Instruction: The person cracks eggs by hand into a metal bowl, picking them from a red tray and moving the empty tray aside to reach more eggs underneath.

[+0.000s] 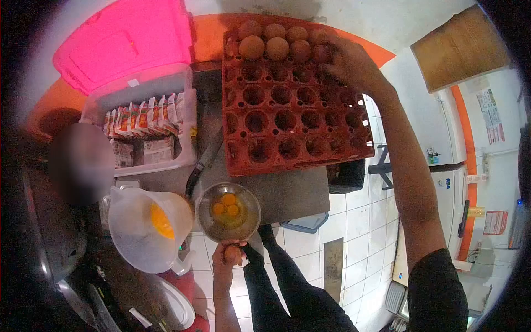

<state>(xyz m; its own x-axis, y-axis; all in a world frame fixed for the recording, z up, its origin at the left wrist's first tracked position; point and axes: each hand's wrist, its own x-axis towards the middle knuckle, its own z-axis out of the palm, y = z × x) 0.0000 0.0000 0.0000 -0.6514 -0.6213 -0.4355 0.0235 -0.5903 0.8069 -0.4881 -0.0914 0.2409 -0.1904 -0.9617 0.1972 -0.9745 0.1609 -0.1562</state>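
My left hand [227, 258] is closed around a brown egg [233, 254], just below the rim of a clear bowl [255, 222]. Inside that bowl lie three yolks [228, 200] in clear egg white. Far above, my right hand [349, 65] reaches over the right end of the egg rows in a red egg tray [235, 133]. Its fingers curl about an egg [322, 53] there, partly covering it. Several more brown eggs [276, 48] fill the two back rows. The tray's nearer cups hold no eggs.
Left of the bowl, a translucent pitcher [130, 229] contains yellow liquid. A knife [203, 166] lies between the bowl and a plastic bin [185, 160] of packets, whose pink lid [127, 44] stands behind. The grey counter [287, 196] ends above a white tiled floor [359, 221].
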